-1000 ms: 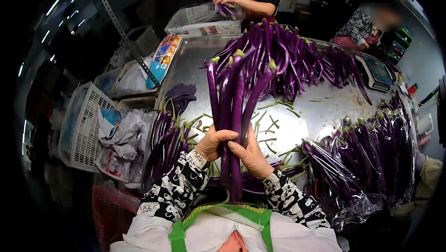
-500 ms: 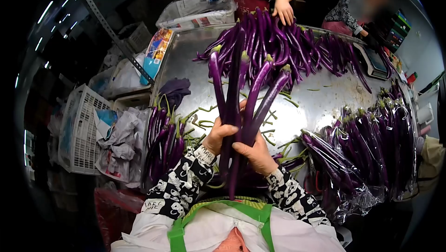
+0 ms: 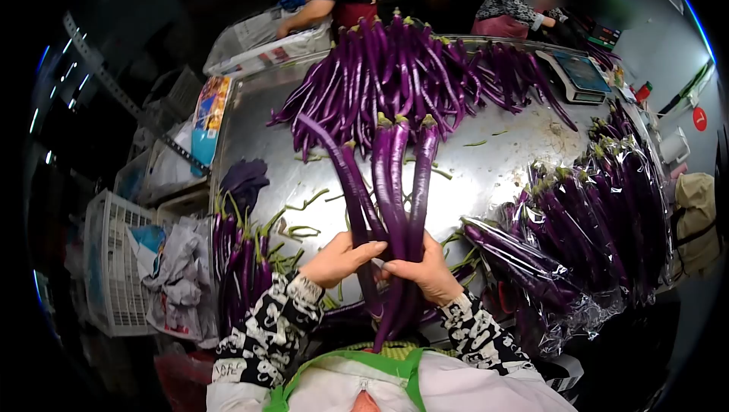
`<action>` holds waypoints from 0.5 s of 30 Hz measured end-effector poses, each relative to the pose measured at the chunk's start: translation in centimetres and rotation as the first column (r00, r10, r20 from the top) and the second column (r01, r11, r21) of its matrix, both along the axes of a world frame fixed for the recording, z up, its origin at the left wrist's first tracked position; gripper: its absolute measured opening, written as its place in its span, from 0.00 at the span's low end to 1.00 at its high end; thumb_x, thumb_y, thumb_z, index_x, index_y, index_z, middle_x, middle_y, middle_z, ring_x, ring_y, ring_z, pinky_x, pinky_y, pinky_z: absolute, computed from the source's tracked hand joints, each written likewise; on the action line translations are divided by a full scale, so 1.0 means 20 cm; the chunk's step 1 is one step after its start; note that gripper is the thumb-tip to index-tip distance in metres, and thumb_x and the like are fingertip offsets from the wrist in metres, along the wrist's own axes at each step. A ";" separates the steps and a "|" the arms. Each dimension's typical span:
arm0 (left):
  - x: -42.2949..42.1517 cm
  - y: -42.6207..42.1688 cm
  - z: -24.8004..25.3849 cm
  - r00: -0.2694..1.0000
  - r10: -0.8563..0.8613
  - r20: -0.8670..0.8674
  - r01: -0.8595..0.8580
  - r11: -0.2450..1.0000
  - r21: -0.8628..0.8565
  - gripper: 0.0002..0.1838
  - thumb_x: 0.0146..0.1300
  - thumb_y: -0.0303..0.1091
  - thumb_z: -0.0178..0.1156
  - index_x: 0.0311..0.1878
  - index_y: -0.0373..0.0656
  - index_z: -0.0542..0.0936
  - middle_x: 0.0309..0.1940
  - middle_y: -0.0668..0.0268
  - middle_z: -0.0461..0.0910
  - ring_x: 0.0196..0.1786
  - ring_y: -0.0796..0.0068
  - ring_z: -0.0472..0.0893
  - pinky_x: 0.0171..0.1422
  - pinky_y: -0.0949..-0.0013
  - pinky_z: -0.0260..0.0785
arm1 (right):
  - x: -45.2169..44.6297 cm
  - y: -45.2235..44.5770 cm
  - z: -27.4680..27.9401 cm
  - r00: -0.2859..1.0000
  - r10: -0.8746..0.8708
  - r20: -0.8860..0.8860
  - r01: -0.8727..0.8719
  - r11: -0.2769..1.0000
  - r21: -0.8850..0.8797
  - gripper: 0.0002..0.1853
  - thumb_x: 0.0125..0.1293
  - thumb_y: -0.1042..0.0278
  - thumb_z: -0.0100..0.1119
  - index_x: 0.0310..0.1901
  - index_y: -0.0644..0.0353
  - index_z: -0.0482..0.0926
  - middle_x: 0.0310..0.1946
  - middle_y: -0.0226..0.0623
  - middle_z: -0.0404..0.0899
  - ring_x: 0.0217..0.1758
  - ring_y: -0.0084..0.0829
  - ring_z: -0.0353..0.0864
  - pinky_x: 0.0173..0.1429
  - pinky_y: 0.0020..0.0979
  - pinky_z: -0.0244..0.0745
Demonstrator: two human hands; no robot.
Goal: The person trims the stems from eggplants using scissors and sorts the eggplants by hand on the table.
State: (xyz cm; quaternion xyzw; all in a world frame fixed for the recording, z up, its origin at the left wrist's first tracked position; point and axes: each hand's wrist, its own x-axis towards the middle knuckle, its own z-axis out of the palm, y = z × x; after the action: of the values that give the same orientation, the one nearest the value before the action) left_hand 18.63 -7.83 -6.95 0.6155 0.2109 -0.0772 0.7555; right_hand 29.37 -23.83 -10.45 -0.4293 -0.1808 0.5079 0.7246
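A loose bundle of long purple eggplants (image 3: pixel 394 192) is between my two hands, their stem ends pointing away from me. My left hand (image 3: pixel 339 259) is closed around the left side of the bundle, thumb across the front. Opposite it, my right hand (image 3: pixel 427 270) grips the right side, its thumb nearly meeting the other. One eggplant (image 3: pixel 328 142) leans out to the left of the others. Beyond my hands lies a big pile of eggplants (image 3: pixel 372 78). More unbagged eggplants (image 3: pixel 237 264) lie left of my left hand. The fingers behind the bundle are hidden.
Clear-bagged eggplants (image 3: pixel 585 237) cover the right side of the metal table (image 3: pixel 258 119). Green stem trimmings (image 3: pixel 304 231) are scattered about. A scale (image 3: pixel 575 76) stands at the far right. At left are a dark cloth (image 3: pixel 244 183) and a white crate (image 3: pixel 114 268). Two people work across the table.
My view has shifted, and the held eggplants sit closer together, except one now leaning left. The co-worker opposite has taken a hand off the pile and reaches to the lined crate.
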 end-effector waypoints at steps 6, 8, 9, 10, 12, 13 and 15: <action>-0.07 0.12 -0.06 0.869 0.494 0.026 -0.476 0.849 -0.229 0.18 0.71 0.39 0.53 0.57 0.38 0.68 0.21 0.69 0.69 0.16 0.77 0.70 0.22 0.72 0.64 | 0.44 -0.11 0.21 0.967 -0.172 0.189 0.198 0.971 -0.131 0.24 0.48 0.76 0.62 0.50 0.71 0.73 0.33 0.42 0.81 0.32 0.31 0.82 0.40 0.31 0.79; -0.13 0.19 -0.08 0.844 0.534 0.046 -0.518 0.836 -0.180 0.23 0.74 0.48 0.47 0.61 0.40 0.65 0.23 0.68 0.69 0.16 0.77 0.69 0.22 0.73 0.64 | 0.66 -0.06 0.26 0.862 -0.334 0.381 0.389 0.918 -0.075 0.22 0.49 0.74 0.62 0.48 0.71 0.73 0.28 0.39 0.80 0.30 0.30 0.81 0.38 0.30 0.78; -0.16 0.21 -0.10 0.832 0.551 0.056 -0.539 0.829 -0.153 0.26 0.74 0.52 0.44 0.63 0.40 0.64 0.24 0.68 0.70 0.17 0.78 0.69 0.22 0.74 0.64 | 0.81 0.00 0.27 0.782 -0.374 0.498 0.447 0.894 -0.032 0.22 0.49 0.75 0.62 0.48 0.70 0.73 0.30 0.39 0.80 0.31 0.29 0.81 0.38 0.29 0.78; -0.18 0.22 -0.11 0.831 0.552 0.068 -0.547 0.834 -0.074 0.30 0.74 0.56 0.40 0.66 0.41 0.61 0.25 0.67 0.70 0.18 0.78 0.70 0.24 0.74 0.65 | 0.98 0.05 0.29 0.759 -0.295 0.581 0.423 0.901 -0.094 0.21 0.50 0.75 0.63 0.47 0.68 0.72 0.34 0.39 0.80 0.32 0.29 0.81 0.38 0.29 0.78; -0.21 0.25 -0.10 0.844 0.535 0.029 -0.536 0.842 0.052 0.26 0.75 0.52 0.41 0.64 0.41 0.64 0.26 0.67 0.71 0.20 0.78 0.72 0.25 0.75 0.67 | 1.38 0.19 0.15 0.604 -0.375 0.703 0.504 0.863 0.028 0.23 0.49 0.80 0.66 0.49 0.66 0.71 0.35 0.36 0.79 0.31 0.28 0.79 0.39 0.29 0.78; -0.23 0.26 -0.12 0.852 0.524 -0.003 -0.522 0.849 0.082 0.25 0.75 0.51 0.42 0.62 0.41 0.66 0.26 0.67 0.72 0.21 0.78 0.73 0.25 0.75 0.67 | 1.55 0.27 0.12 0.532 -0.400 0.746 0.525 0.847 0.080 0.24 0.48 0.81 0.64 0.50 0.66 0.71 0.35 0.35 0.79 0.31 0.26 0.78 0.38 0.28 0.77; -0.25 0.28 -0.12 0.874 0.487 0.016 -0.483 0.861 0.159 0.19 0.75 0.42 0.45 0.59 0.38 0.70 0.29 0.66 0.75 0.24 0.78 0.74 0.28 0.76 0.68 | 1.93 0.42 0.01 0.462 -0.401 0.791 0.537 0.836 0.111 0.31 0.47 0.81 0.63 0.57 0.65 0.70 0.36 0.33 0.79 0.35 0.25 0.79 0.43 0.26 0.75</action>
State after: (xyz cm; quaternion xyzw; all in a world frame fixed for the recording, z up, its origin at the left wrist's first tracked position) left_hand 13.59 -2.29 -9.44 0.5997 0.3735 0.1245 0.6967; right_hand 67.94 -15.38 -10.20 -0.6945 -0.3151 0.0580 0.6442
